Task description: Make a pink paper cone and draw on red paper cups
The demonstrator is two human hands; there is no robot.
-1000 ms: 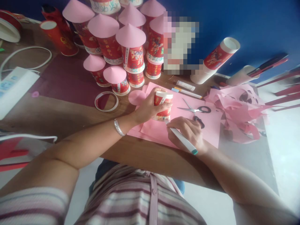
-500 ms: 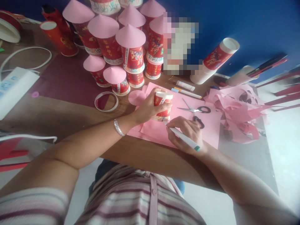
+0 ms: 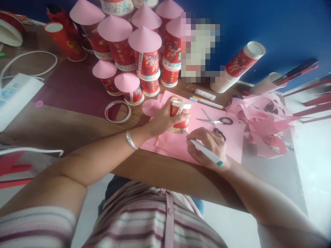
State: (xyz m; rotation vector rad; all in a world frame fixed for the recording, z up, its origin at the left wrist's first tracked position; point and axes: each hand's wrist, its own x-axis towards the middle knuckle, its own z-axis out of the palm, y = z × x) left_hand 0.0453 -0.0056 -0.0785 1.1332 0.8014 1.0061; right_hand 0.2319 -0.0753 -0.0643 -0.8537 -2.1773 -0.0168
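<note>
My left hand [image 3: 165,119] is wrapped round a red paper cup [image 3: 178,128] with a white rim and a patterned white band at its lower end. In my right hand [image 3: 208,146] is a white marker [image 3: 207,153] with a green end, its tip at the cup's lower band; whether it touches I cannot tell. Pink paper sheets [image 3: 176,148] lie under both hands. Open scissors [image 3: 213,121] with black handles rest on the paper beyond my right hand. A pink paper disc [image 3: 151,107] lies just left of the cup.
Several red cups with pink cone tops [image 3: 144,41] stand at the back. A roll of tape [image 3: 117,120], a glue stick [image 3: 205,94] and another marker [image 3: 208,103] lie near the paper. Pink scraps [image 3: 269,120] are heaped right; a power strip [image 3: 19,98] sits left.
My right hand and the marker have shifted slightly to the right along the cup's lower band. My left hand keeps its hold on the cup.
</note>
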